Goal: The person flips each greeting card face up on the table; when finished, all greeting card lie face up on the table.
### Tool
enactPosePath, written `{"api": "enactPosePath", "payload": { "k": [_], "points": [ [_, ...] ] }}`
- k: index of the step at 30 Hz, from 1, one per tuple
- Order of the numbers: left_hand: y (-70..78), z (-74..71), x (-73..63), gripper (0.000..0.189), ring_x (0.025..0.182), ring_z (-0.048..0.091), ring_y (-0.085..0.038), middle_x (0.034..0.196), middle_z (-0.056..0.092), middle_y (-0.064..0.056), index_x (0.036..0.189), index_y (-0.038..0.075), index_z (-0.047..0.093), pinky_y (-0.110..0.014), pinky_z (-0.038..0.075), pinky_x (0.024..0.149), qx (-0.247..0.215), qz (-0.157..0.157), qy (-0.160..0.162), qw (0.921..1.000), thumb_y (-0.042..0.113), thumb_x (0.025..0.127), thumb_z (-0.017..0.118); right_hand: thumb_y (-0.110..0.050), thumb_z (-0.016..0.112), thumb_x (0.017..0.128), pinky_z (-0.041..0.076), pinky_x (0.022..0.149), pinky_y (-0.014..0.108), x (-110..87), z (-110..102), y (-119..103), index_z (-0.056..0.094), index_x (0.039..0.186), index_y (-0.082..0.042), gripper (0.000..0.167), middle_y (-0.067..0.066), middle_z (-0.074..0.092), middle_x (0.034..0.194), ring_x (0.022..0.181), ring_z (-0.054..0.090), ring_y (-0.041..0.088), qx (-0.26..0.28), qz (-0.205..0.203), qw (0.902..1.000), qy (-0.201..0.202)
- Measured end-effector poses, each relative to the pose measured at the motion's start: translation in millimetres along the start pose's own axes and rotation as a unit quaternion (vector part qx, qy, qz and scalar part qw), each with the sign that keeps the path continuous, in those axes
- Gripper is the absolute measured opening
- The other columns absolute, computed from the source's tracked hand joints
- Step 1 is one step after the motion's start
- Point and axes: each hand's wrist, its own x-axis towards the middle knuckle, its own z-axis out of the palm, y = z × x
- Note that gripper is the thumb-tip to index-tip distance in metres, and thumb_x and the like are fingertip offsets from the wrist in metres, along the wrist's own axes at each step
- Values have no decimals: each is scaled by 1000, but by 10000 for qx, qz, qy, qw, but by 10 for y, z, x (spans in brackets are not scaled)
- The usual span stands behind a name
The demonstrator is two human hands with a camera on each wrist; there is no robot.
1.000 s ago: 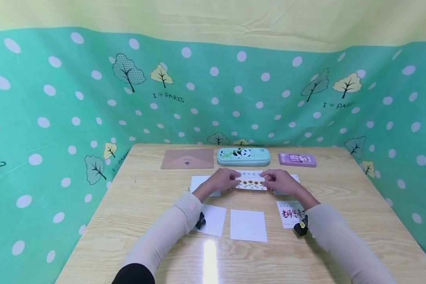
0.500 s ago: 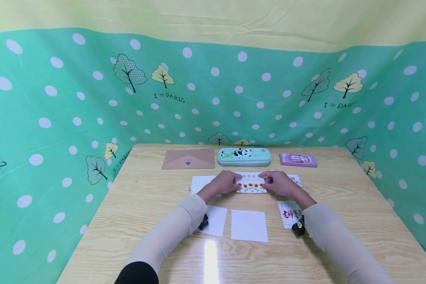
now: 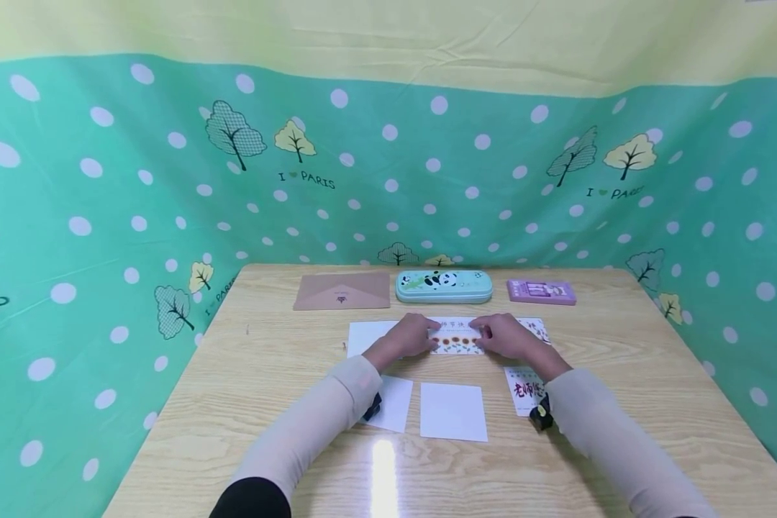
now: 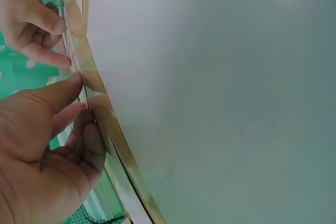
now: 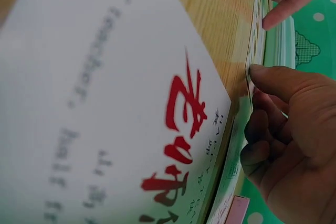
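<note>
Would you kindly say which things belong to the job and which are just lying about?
In the job, apparently:
- white rectangular sunflower-printed card between left hand and right hand
- five other white paper cards

Lying about, probably:
- brown paper envelope
- mint-green oblong panda-printed case
- purple rectangular box

I find the pencil case (image 3: 443,286) smooth, faintly glossy. Left of it, envelope (image 3: 342,293): matt paper. Nearer me than it, sunflower card (image 3: 457,335): smooth paper. Under it, table (image 3: 246,388): glossy, wood-grained. Behind it, curtain (image 3: 362,223): creased cloth.
</note>
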Motion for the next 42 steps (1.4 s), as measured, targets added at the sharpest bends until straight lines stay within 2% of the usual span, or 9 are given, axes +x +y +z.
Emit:
{"api": "enactPosePath", "payload": {
  "k": [11, 14, 17, 19, 22, 26, 31, 39, 42],
  "points": [
    [1, 7, -25, 42, 127, 61, -18, 143, 64, -2, 142, 21, 61, -39, 45, 113, 3, -107, -132, 9999, 30, 100, 65, -17, 67, 97, 43, 61, 27, -1, -8, -43, 61, 141, -7, 45, 0, 58, 73, 64, 51, 14, -335, -239, 9991, -29],
    [-23, -3, -57, 42, 103, 67, -15, 125, 73, -3, 142, 21, 61, -34, 51, 104, 8, -77, -180, 9998, 33, 102, 62, -19, 66, 98, 44, 61, 26, -16, -23, -65, 59, 142, -8, 46, -1, 60, 74, 65, 52, 13, -428, -319, 9986, -65],
    [-50, -30, -109, 44, 77, 61, -11, 98, 74, 0, 143, 19, 59, -29, 54, 85, -137, 21, -187, 9997, 32, 102, 62, -18, 66, 97, 46, 62, 26, -64, -61, -98, 58, 142, -8, 47, -2, 61, 76, 66, 54, 12, -410, -359, 9985, -59],
    [-60, -54, -153, 44, 69, 56, -9, 85, 69, 3, 144, 17, 59, -25, 51, 73, -259, 143, -165, 9994, 30, 101, 62, -17, 67, 96, 47, 63, 27, -115, -92, -119, 59, 142, -7, 47, -3, 61, 76, 67, 54, 12, -353, -391, 9986, -29],
    [-57, -93, -240, 44, 61, 51, -7, 75, 62, 4, 142, 14, 60, -23, 46, 61, -486, 324, -123, 9982, 25, 100, 64, -14, 69, 95, 47, 63, 26, -199, -119, -140, 60, 140, -3, 47, -3, 62, 77, 66, 54, 11, -336, -613, 9976, 18],
    [-28, -115, -386, 43, 58, 50, -7, 73, 60, 6, 140, 10, 62, -21, 43, 56, -782, 561, -178, 9952, 21, 98, 67, -15, 70, 94, 46, 60, 24, -309, -106, -163, 61, 139, -3, 47, -5, 62, 77, 65, 53, 9, -349, -788, 9963, -13],
    [4, -53, -560, 43, 61, 53, -3, 74, 62, 8, 138, 7, 62, -18, 44, 59, -1070, 785, -385, 9904, 18, 97, 69, -18, 71, 94, 47, 61, 23, -434, -56, -190, 62, 138, -7, 46, -8, 61, 78, 66, 53, 7, -278, -833, 9961, -104],
    [42, 115, -775, 46, 67, 55, 0, 79, 63, 12, 136, 7, 63, -16, 48, 68, -1434, 933, -695, 9828, 16, 92, 74, -14, 69, 95, 47, 63, 21, -648, 6, -214, 61, 138, -3, 45, -9, 63, 82, 67, 53, 2, 59, -1115, 9937, -137],
    [48, 152, -834, 49, 68, 54, 0, 80, 62, 11, 136, 7, 63, -17, 48, 68, -1439, 865, -789, 9827, 15, 90, 77, -12, 70, 95, 48, 64, 21, -699, 44, -200, 62, 136, -1, 43, -9, 64, 81, 67, 53, 1, 156, -1276, 9916, -140]
  ]
}}
